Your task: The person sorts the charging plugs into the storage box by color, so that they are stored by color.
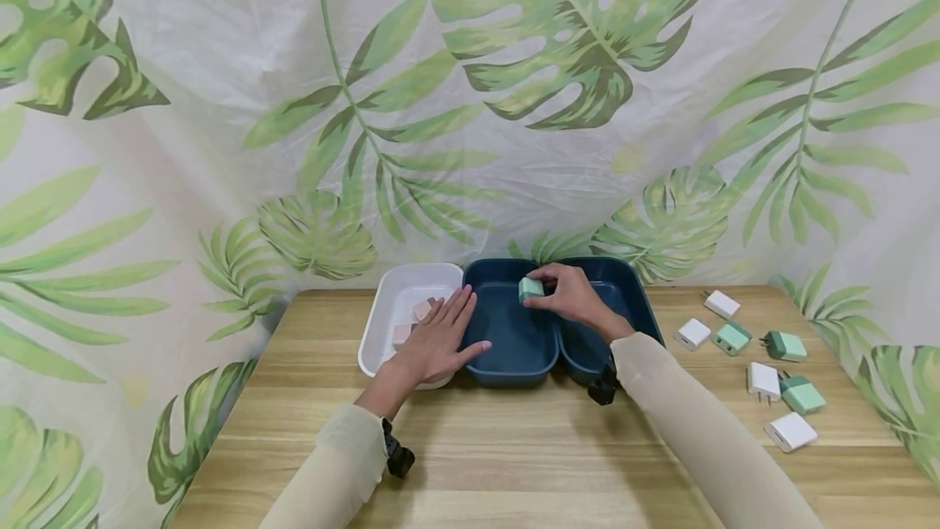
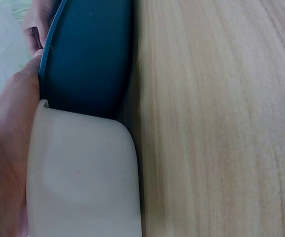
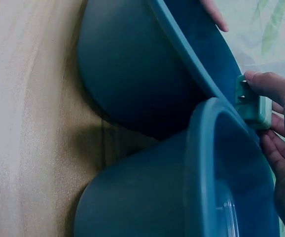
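Note:
A green charger (image 1: 530, 291) is pinched between the thumb and fingers of my right hand (image 1: 576, 297), above the middle blue tray (image 1: 507, 367) near its right rim. In the right wrist view, slots show on one face of this charger (image 3: 251, 106). My left hand (image 1: 437, 341) lies with straight fingers across the right side of the white tray (image 1: 374, 325), the thumb reaching over the middle tray. Pale pink blocks (image 1: 402, 336) lie in the white tray, partly hidden by the left hand; their kind is unclear.
Another blue tray (image 1: 649, 313) stands against the middle one on the right. Several loose chargers, white (image 1: 791, 432) and green (image 1: 787, 346), lie on the wooden table (image 1: 514, 464) at the right. A leaf-patterned cloth (image 1: 558, 178) hangs behind the trays.

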Motion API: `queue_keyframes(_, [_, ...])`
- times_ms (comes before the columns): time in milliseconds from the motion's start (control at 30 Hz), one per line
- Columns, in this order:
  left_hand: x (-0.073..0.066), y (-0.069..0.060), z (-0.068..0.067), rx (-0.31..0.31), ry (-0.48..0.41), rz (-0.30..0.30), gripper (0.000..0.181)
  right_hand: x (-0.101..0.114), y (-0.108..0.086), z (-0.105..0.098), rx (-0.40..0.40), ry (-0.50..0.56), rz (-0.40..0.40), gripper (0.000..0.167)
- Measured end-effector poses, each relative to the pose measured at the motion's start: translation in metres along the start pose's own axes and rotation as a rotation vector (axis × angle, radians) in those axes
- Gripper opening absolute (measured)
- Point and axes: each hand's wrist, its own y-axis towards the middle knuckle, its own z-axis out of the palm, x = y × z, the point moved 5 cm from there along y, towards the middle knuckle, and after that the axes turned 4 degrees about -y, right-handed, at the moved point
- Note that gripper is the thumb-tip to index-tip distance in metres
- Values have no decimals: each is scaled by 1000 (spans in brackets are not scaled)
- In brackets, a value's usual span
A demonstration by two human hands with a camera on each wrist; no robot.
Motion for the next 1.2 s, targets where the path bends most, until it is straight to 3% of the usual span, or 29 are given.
queue_keyframes(200, [-1,1,-2,-25,0,18,95,0,0,0,8,-2,0,49])
queue_keyframes(1200, [-4,-1,-4,20,18,-11,94,5,-21,-21,42,42,-33,49])
